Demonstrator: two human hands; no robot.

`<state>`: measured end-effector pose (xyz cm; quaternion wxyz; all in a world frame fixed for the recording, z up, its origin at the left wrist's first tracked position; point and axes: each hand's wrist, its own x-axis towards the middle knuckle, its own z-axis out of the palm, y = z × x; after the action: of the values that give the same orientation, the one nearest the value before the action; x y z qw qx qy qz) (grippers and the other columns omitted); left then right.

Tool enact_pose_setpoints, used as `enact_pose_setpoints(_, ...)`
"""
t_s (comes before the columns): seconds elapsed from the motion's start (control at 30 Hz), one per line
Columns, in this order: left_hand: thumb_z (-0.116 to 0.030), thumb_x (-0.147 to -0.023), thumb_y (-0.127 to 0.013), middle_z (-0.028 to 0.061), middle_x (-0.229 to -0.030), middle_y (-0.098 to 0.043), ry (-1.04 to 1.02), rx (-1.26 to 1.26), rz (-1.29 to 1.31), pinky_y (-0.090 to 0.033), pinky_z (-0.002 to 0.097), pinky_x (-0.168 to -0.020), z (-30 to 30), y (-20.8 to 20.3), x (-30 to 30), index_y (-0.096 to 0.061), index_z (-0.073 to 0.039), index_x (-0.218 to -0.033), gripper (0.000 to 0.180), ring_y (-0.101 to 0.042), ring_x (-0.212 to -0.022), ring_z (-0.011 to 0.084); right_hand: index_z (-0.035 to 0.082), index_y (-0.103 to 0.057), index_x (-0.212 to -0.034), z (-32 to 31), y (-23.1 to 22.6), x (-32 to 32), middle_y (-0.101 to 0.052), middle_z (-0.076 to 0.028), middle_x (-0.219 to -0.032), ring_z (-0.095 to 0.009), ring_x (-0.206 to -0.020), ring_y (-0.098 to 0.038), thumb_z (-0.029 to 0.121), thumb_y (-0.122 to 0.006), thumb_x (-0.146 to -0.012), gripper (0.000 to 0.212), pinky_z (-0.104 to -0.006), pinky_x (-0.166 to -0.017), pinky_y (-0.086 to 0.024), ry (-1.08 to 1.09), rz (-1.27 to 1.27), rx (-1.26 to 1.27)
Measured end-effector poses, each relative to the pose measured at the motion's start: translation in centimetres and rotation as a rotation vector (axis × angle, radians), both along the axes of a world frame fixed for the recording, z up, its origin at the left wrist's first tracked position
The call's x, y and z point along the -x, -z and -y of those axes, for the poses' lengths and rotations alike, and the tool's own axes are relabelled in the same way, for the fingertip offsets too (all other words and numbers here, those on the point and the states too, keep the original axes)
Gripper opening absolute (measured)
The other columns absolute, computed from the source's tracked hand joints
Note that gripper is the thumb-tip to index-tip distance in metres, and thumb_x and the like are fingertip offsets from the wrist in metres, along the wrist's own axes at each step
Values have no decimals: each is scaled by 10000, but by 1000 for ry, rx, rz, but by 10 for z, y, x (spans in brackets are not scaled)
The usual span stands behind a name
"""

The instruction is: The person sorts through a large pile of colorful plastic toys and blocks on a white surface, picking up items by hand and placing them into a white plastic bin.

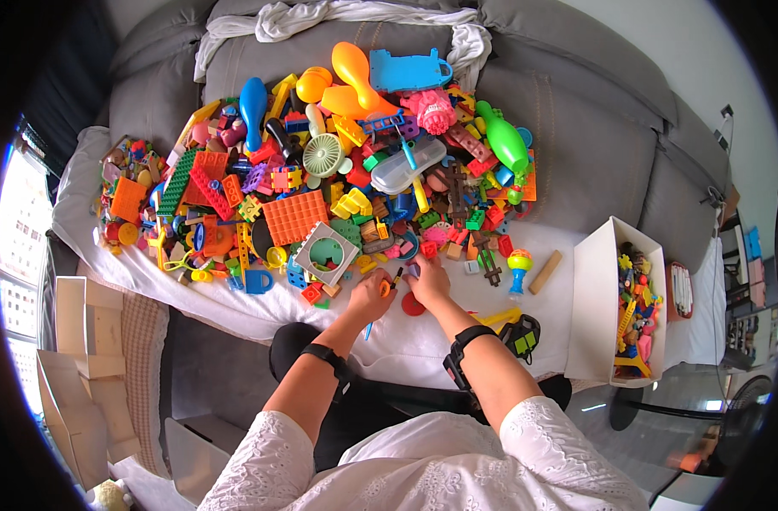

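My left hand (370, 300) is closed at the front of a big toy heap, on a slim stick-like toy (384, 289) with a black tip and orange part. A thin blue end pokes out below that fist. Close by on the right, my right hand (430, 279) is curled, with a small purplish piece (414, 270) at its fingertips, partly hidden. Under the right hand lies a red disc (413, 305) on the white sheet. Left of my hands stands a grey block with a round hole (344, 268), beside a small red block (311, 294).
A white box (595, 298) of toys stands at the right. Near it lie a wooden block (545, 272), a maraca-like toy (519, 268) and a black-and-green item (522, 335). The heap holds an orange plate (296, 216) and a green bowling pin (501, 139). Cartons (89, 328) stand left.
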<state>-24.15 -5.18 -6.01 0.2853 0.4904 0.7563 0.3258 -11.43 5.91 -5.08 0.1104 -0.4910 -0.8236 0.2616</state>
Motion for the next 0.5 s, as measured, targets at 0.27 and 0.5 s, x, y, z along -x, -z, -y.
enact_pose_setpoints(0.27,-266,-733,-755,145,-1007,-634,39,116,52,-487,438,-820,-2,-9,5,-528,-98,-1017,400,-603,-983,359,104,-593,-1086,0,3,1,-669,-189,-1006,-378,-951,-640,346,-682,-786,395,-470,-786,-517,-28,75,272)
enact_pose_setpoints(0.5,-308,-739,-762,157,-952,-641,44,66,10,-489,452,-789,-2,-10,3,-540,-99,-993,397,-615,-929,385,78,-579,-1080,2,8,-3,-692,-161,-913,-322,-840,-677,300,-752,-748,436,-427,-713,-540,-20,-103,172)
